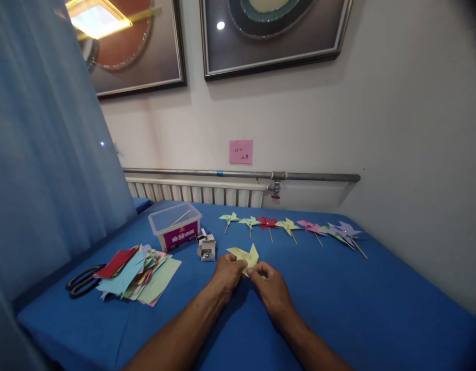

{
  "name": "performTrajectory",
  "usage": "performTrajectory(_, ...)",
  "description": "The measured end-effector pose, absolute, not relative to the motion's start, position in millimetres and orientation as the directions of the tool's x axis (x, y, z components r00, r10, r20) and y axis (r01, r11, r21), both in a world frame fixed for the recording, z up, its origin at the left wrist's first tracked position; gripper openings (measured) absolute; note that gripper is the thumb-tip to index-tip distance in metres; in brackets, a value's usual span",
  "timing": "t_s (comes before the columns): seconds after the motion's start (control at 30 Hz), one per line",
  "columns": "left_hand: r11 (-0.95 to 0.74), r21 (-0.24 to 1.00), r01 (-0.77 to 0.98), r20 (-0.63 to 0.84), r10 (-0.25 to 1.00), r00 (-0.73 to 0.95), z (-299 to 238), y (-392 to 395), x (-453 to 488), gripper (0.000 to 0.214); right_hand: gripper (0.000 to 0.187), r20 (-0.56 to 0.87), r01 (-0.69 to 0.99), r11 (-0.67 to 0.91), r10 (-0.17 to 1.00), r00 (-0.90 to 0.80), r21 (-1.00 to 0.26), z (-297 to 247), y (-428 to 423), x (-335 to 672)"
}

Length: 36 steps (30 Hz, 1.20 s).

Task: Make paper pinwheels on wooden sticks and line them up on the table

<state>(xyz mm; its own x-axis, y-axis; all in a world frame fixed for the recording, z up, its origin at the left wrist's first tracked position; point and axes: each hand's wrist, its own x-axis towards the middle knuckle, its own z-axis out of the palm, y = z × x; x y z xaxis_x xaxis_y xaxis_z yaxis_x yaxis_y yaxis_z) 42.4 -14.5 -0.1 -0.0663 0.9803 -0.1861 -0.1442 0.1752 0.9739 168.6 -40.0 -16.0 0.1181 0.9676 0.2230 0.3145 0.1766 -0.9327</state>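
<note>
A pale yellow paper pinwheel [243, 256] is held between my two hands above the blue-covered table. My left hand [227, 275] closes on its left side, thumb near the middle. On the right side, my right hand [271, 288] pinches the paper with thumb and fingers. Two blades point up and away from me; the lower part is mostly hidden by my fingers. Whether a stick or pin is in the fingers I cannot tell. Just beyond my left hand stands a small open white box [207, 250] with little metal pieces inside.
A clear plastic tub [180, 234] with a thin stick stands at the left, behind a pile of coloured paper [139, 273] and black-handled scissors [83, 281]. Several finished pinwheels, including a red one [267, 223], lie in a row along the back. A blue curtain [52, 144] hangs at left.
</note>
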Motion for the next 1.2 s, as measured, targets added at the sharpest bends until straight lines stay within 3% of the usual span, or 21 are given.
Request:
performTrajectory(0.23, 0.126, 0.989, -0.079, -0.131, 0.989, -0.066, 3, -18, 42, 0.026, 0.032, 0.196, 0.274, 0.159, 0.974, 0.112, -0.948, -12, -44, 166)
performTrajectory(0.4, 0.170, 0.975, -0.141, -0.179, 0.982, -0.053, 8, -20, 44, 0.011, 0.031, 0.188, 0.330, 0.138, 0.974, 0.127, -0.934, -14, -44, 167)
performTrajectory(0.73, 0.175, 0.955, -0.238, -0.197, 0.978, -0.071, 10, -20, 44, 0.016, 0.028, 0.328, 0.411, 0.268, 0.941, 0.080, -0.871, -8, -43, 170)
performTrajectory(1.03, 0.169, 0.971, -0.170, -0.187, 0.978, -0.097, 6, -17, 44, 0.023, 0.027, 0.173, 0.449, 0.107, 0.979, 0.108, -0.887, -4, -46, 169)
performTrajectory(1.2, 0.140, 0.986, -0.094, -0.147, 0.987, -0.072, -2, -14, 41, 0.022, 0.028, 0.176, 0.425, 0.127, 0.981, 0.078, -0.896, -2, -49, 167)
